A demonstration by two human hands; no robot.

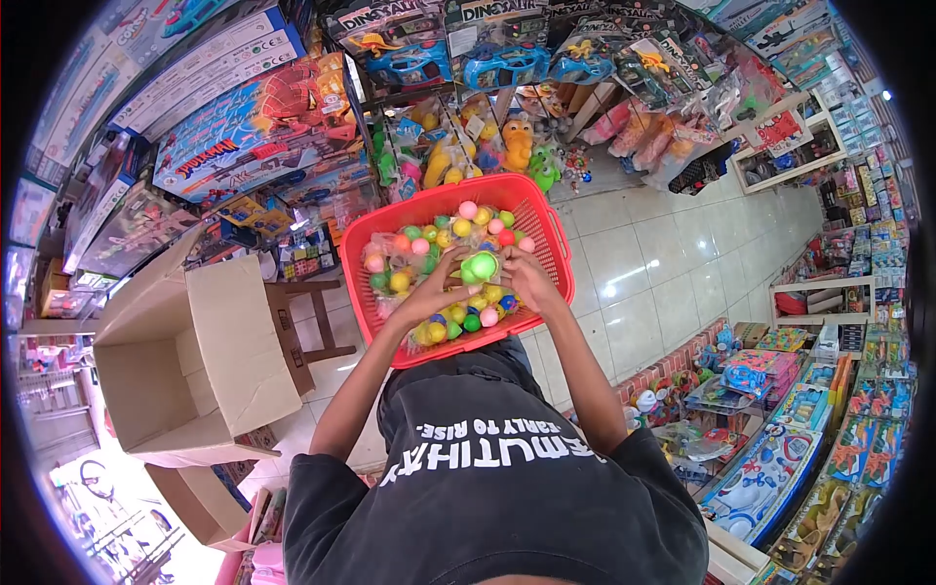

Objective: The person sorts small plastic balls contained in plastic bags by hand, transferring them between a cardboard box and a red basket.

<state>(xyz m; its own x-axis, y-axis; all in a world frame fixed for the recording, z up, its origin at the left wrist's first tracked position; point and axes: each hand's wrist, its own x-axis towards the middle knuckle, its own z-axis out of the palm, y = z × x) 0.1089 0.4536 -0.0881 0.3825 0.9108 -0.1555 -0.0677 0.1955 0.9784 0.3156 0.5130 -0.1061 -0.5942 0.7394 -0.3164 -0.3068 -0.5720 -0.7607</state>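
Above the red plastic basket (353, 292), a bright green ball (482, 266), seemingly in a clear wrapper, is held between my two hands. My left hand (434, 291) curls around its left side, fingers closed on it. From the right, my right hand (529, 280) has its fingers bent in at the ball's edge, pinching the wrapping. Below and around them the basket holds many small balls in pink, yellow, green, orange and blue, several in clear plastic, such as a yellow ball (400, 282) and a pink ball (468, 210). The basket sits against my lap.
An open cardboard box (244, 341) stands to the left beside a wooden stool (324, 317). Boxed toys (258, 127) are stacked at upper left. Packaged dinosaur toys (507, 63) hang ahead. Tiled floor (663, 253) runs to the right, with toy shelves (780, 468) along it.
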